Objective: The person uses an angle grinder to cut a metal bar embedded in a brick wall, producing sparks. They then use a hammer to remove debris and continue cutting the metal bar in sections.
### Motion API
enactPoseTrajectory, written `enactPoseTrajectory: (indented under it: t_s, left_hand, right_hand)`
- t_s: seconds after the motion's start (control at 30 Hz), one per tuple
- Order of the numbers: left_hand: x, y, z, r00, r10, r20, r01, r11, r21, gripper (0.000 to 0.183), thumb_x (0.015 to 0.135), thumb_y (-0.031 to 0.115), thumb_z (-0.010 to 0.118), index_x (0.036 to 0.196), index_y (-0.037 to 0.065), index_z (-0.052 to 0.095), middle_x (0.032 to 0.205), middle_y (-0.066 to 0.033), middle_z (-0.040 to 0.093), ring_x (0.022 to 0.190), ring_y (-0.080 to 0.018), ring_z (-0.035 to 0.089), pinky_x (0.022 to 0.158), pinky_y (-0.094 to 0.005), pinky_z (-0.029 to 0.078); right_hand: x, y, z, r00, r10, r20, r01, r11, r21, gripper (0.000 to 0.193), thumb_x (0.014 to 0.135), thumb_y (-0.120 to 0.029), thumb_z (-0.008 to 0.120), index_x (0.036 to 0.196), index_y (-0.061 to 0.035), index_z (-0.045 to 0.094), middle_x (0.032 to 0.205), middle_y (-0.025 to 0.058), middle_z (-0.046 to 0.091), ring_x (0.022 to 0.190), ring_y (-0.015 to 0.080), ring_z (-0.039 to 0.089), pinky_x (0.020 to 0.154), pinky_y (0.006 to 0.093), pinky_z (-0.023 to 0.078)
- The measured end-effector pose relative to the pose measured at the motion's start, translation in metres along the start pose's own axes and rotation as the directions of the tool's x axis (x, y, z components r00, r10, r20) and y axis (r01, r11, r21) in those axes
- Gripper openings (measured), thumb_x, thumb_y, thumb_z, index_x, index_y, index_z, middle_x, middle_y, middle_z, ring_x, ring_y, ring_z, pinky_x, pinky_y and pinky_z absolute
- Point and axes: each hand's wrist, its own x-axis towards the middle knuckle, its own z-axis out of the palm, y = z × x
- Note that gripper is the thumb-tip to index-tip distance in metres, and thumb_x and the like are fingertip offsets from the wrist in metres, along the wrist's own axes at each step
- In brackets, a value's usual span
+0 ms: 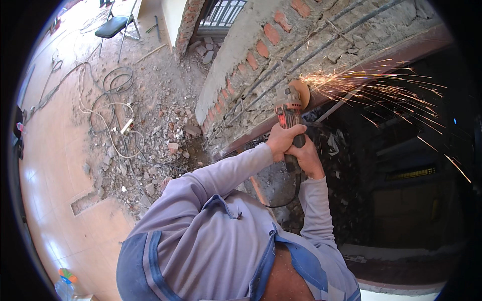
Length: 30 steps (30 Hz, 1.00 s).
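Both my hands grip a red angle grinder (287, 111). My left hand (282, 139) wraps the upper part of its body, and my right hand (308, 156) holds the lower end, where a black cord hangs down. The grinder's disc (302, 92) presses against a steel bar at the edge of a broken brick and concrete wall (261, 60). Orange sparks (381, 88) spray out to the right. Grey steel rods (321, 42) run along the chipped wall face.
Rubble and broken bricks (165, 135) cover the floor at the wall's foot. Cables and a white power strip (126, 125) lie on the tiled floor to the left. A folding chair (116, 25) stands at the far top left. To the right is a dark opening (401, 175).
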Motion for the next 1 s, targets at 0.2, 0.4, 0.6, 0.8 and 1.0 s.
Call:
enactPoseTrajectory:
  t_s: [0.2,0.4,0.6,0.8,1.0]
  left_hand:
    - [0.0000,0.0009,-0.0005,1.000,-0.027,0.012,0.027,1.000,-0.007,0.022,0.086,0.018,0.073,0.098,0.003,0.064,0.087,-0.0042,0.064,0.073,-0.0133,0.062,0.063,-0.0309,0.051]
    - [-0.0006,0.0012,0.0004,1.000,0.001,0.016,-0.001,1.000,-0.017,0.024,0.085,0.019,0.074,0.100,0.002,0.065,0.088,-0.0046,0.065,0.073,-0.0138,0.062,0.065,-0.0313,0.051]
    - [-0.0013,0.0019,0.0011,1.000,-0.007,0.010,0.007,1.000,-0.026,0.023,0.084,0.018,0.073,0.098,0.001,0.065,0.088,-0.0046,0.065,0.075,-0.0135,0.062,0.066,-0.0311,0.051]
    - [-0.0002,0.0004,0.0011,1.000,-0.012,0.017,0.012,1.000,-0.017,0.022,0.084,0.018,0.073,0.097,0.002,0.065,0.088,-0.0043,0.064,0.074,-0.0131,0.062,0.065,-0.0310,0.051]
    - [0.0007,0.0002,0.0015,1.000,-0.002,0.003,0.002,1.000,-0.005,0.020,0.084,0.017,0.073,0.096,0.004,0.064,0.087,-0.0037,0.064,0.073,-0.0131,0.061,0.064,-0.0312,0.050]
  right_hand:
    - [-0.0016,-0.0067,-0.0004,0.999,0.022,0.025,-0.022,1.000,0.003,0.054,0.072,-0.019,0.079,0.116,0.0042,0.060,0.102,0.0085,0.068,0.093,0.0179,0.064,0.083,0.0309,0.050]
    - [-0.0027,-0.0080,0.0002,1.000,0.025,0.008,-0.025,1.000,-0.009,0.053,0.072,-0.018,0.079,0.116,0.0045,0.060,0.103,0.0081,0.067,0.093,0.0169,0.064,0.082,0.0304,0.050]
    - [-0.0027,-0.0066,0.0005,1.000,0.019,0.003,-0.019,0.999,0.027,0.055,0.072,-0.018,0.079,0.117,0.0049,0.059,0.105,0.0088,0.067,0.094,0.0173,0.063,0.083,0.0306,0.050]
    - [-0.0008,-0.0029,-0.0032,1.000,0.001,0.002,0.000,0.998,-0.057,0.058,0.071,-0.021,0.079,0.119,0.0058,0.059,0.106,0.0122,0.067,0.098,0.0217,0.064,0.086,0.0330,0.050]
    - [0.0003,-0.0013,-0.0037,1.000,0.006,0.000,-0.006,0.998,-0.057,0.057,0.071,-0.022,0.079,0.118,0.0060,0.059,0.107,0.0133,0.067,0.098,0.0220,0.064,0.086,0.0331,0.049]
